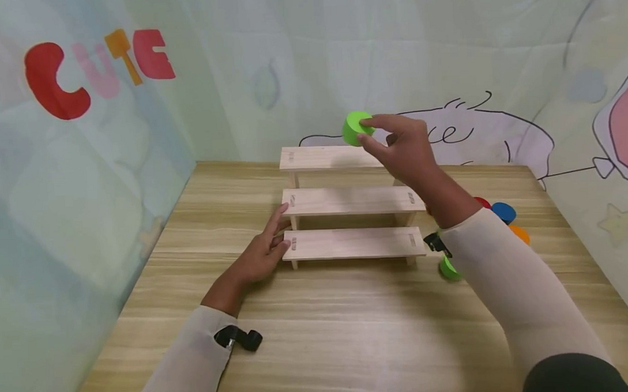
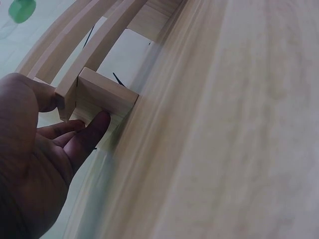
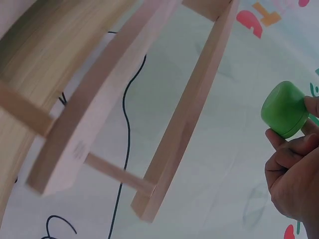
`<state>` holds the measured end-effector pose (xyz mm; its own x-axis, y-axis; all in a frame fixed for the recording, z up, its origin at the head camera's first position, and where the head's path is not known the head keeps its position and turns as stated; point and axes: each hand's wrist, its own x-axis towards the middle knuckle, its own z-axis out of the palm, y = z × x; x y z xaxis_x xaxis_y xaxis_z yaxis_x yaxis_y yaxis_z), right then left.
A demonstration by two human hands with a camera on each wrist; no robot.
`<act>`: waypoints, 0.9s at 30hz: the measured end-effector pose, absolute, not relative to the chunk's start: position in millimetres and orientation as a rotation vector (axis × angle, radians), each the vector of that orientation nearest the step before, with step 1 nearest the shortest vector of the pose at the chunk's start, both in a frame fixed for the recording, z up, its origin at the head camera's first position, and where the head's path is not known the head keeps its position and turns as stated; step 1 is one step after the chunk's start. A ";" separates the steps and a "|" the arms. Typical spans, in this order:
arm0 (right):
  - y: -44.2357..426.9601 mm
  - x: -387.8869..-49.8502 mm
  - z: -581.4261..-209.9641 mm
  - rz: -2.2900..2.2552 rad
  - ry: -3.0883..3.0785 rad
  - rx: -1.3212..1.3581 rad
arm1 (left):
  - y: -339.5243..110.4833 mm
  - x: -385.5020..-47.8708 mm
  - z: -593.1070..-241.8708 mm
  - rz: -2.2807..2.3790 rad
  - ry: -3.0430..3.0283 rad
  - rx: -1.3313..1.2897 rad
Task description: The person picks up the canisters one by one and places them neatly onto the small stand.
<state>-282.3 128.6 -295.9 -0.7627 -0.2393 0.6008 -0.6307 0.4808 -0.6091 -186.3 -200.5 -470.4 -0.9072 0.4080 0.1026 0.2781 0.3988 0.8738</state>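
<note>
A short, bright-green cylinder with a smooth surface (image 1: 355,129) is held in the air above the top shelf of a three-tier stand of pale wood (image 1: 350,201), which serves as the landmark; no contact with the shelf is shown. The cylinder is pinched between thumb and index finger of the right hand (image 1: 405,151). The left hand (image 1: 260,256) is placed at the left end of the stand, fingers extended and touching the lower shelves; whether any force is applied cannot be told.

Handling: the cylinder is judged to be light, rigid and not fragile. Its material cannot be confirmed; some slip may be expected on the smooth, curved side. It should be grasped across the side wall at opposite points, with the flat base left free. The stand is judged to be stiff but light enough to be shifted by a knock; it is best steadied at a shelf end.

To the right of the stand, a second green cylinder (image 1: 449,270) and red (image 1: 482,202), blue (image 1: 504,213) and orange round pieces (image 1: 520,234) are located.

Markings: "CUTE" in coloured letters (image 1: 104,88) is printed on the backdrop, beyond the stand to the left. Black script behind the right hand is partly covered and cannot be read in full. No brand is legible on the held cylinder.
</note>
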 end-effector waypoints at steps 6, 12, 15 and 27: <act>111.0 -289.1 -289.6 1.188 -2.376 0.691 | -198.3 -185.9 -475.1 1.534 2.502 0.631; 95.7 -295.5 -287.2 1.125 -2.449 0.677 | -194.9 -189.6 -475.0 1.535 2.503 0.630; 86.3 -301.1 -288.0 1.088 -2.490 0.694 | -196.4 -189.6 -473.8 1.528 2.516 0.612; 53.8 -315.5 -296.6 1.003 -2.593 0.747 | -199.7 -189.9 -471.8 1.533 2.522 0.620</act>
